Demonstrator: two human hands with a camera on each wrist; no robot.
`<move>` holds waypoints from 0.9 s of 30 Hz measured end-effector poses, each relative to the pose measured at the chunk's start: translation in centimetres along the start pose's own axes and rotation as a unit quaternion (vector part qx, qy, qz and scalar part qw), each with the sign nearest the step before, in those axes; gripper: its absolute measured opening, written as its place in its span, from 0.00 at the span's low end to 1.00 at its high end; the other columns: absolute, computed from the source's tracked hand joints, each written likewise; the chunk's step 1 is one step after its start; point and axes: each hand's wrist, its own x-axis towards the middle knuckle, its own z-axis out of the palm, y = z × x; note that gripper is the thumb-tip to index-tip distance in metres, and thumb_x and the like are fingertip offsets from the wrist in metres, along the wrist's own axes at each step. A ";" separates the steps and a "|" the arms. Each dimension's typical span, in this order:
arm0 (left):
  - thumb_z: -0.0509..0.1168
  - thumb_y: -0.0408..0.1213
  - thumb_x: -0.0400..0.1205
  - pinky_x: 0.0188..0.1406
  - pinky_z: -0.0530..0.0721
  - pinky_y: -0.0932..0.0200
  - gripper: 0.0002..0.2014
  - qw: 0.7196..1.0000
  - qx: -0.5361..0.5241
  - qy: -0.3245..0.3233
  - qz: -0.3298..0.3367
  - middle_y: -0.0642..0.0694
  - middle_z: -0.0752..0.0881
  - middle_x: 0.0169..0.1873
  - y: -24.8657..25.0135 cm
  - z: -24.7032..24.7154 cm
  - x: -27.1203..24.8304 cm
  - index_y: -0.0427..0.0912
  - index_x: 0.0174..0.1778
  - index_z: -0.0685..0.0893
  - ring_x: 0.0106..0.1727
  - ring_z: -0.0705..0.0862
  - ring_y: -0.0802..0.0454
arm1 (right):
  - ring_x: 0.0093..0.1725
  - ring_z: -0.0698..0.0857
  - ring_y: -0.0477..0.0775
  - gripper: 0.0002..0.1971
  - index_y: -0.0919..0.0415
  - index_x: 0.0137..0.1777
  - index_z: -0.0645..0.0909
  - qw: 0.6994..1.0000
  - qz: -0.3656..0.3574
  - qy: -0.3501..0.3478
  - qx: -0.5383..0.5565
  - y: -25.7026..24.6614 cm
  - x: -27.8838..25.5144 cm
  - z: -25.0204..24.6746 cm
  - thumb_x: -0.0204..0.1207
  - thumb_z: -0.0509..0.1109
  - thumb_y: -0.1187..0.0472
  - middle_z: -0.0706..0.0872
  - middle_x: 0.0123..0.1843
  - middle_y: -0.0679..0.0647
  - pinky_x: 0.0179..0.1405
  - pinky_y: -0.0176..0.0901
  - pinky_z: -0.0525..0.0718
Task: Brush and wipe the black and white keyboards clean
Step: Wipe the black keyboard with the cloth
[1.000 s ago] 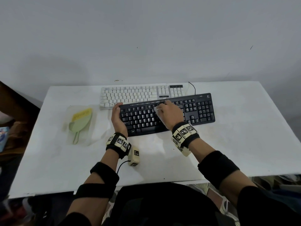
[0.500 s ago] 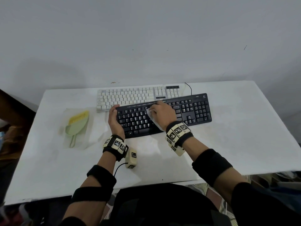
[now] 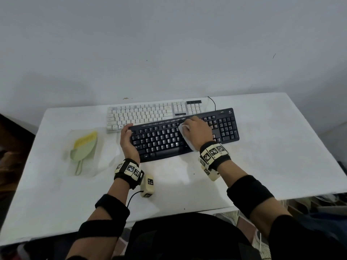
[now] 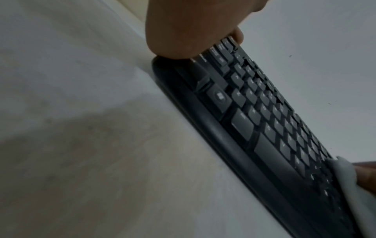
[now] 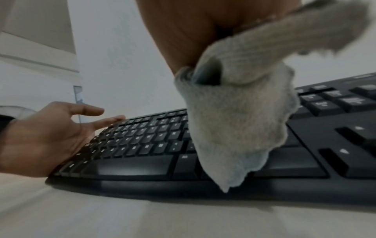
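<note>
The black keyboard (image 3: 161, 141) lies across the middle of the white table (image 3: 272, 147), with the white keyboard (image 3: 142, 114) just behind it. My right hand (image 3: 197, 130) grips a pale grey cloth (image 3: 185, 133) and presses it on the upper key rows right of centre. From the right wrist, the cloth (image 5: 234, 112) hangs from my palm over the black keyboard (image 5: 142, 145). My left hand (image 3: 127, 139) rests flat against that keyboard's left end, fingers straight. The left hand (image 5: 44, 136) has its thumb on the edge keys. In the left wrist view, fingers (image 4: 193, 29) touch the keyboard's (image 4: 254, 120) corner.
A green brush with yellow bristles (image 3: 84, 147) lies in a clear plastic bag at the table's left. A small tagged cube (image 3: 148, 185) on a cable sits near my left wrist. The black keyboard's cable (image 3: 213, 103) runs toward the grey wall.
My right hand slid the cloth slightly left, then back right along the black keyboard's upper rows. The left hand has stayed at the keyboard's left end.
</note>
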 end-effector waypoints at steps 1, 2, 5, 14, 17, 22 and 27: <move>0.67 0.51 0.78 0.81 0.68 0.23 0.16 1.000 -0.002 -0.001 -0.002 0.39 0.84 0.66 -0.1 -0.1 0.1 0.52 0.59 0.89 0.76 0.78 0.31 | 0.45 0.85 0.53 0.11 0.56 0.52 0.88 1.000 0.005 0.001 0.000 0.1 -0.1 -0.1 0.84 0.65 0.53 0.86 0.52 0.52 0.44 0.52 0.87; 0.67 0.50 0.78 0.80 0.68 0.23 0.16 1.000 -0.008 -0.002 -0.006 0.38 0.84 0.65 -0.1 -0.1 0.1 0.52 0.59 0.89 0.74 0.79 0.31 | 0.45 0.85 0.52 0.12 0.56 0.52 0.87 1.000 0.019 0.003 -0.001 0.6 0.0 -0.2 0.84 0.65 0.52 0.85 0.52 0.51 0.45 0.52 0.87; 0.67 0.49 0.78 0.79 0.70 0.25 0.15 1.000 -0.020 -0.005 -0.002 0.40 0.83 0.63 0.0 0.0 0.1 0.50 0.58 0.89 0.69 0.81 0.37 | 0.47 0.85 0.54 0.12 0.59 0.53 0.85 0.995 0.093 0.009 -0.015 2.3 0.3 -1.2 0.85 0.65 0.53 0.85 0.51 0.53 0.49 0.53 0.87; 0.67 0.46 0.78 0.82 0.65 0.23 0.16 1.000 0.011 -0.012 0.007 0.40 0.83 0.68 -0.8 -0.7 0.7 0.52 0.61 0.89 0.79 0.74 0.30 | 0.40 0.86 0.51 0.12 0.59 0.50 0.85 0.994 0.103 0.021 0.037 1.3 0.5 -1.7 0.83 0.68 0.50 0.89 0.41 0.51 0.41 0.47 0.89; 0.68 0.47 0.78 0.82 0.65 0.22 0.17 1.000 0.013 -0.015 0.002 0.33 0.82 0.71 -1.1 -1.0 0.8 0.51 0.62 0.89 0.79 0.74 0.29 | 0.43 0.87 0.54 0.13 0.59 0.52 0.84 0.990 0.138 -0.003 0.023 1.1 0.6 -1.4 0.83 0.68 0.49 0.88 0.44 0.54 0.43 0.49 0.89; 0.71 0.50 0.76 0.81 0.64 0.21 0.19 1.000 0.012 -0.010 -0.010 0.34 0.83 0.68 -1.1 -1.1 0.9 0.50 0.62 0.89 0.79 0.73 0.26 | 0.45 0.88 0.58 0.15 0.62 0.55 0.84 0.970 0.242 0.010 0.023 3.9 1.1 -2.4 0.83 0.68 0.49 0.87 0.45 0.57 0.44 0.47 0.87; 0.67 0.45 0.78 0.83 0.64 0.24 0.16 1.000 0.003 -0.010 0.016 0.41 0.84 0.68 -1.2 -1.0 0.9 0.52 0.60 0.89 0.79 0.75 0.32 | 0.39 0.87 0.51 0.13 0.61 0.50 0.85 0.974 0.216 0.024 0.061 3.2 1.2 -2.7 0.82 0.70 0.50 0.88 0.42 0.54 0.41 0.46 0.88</move>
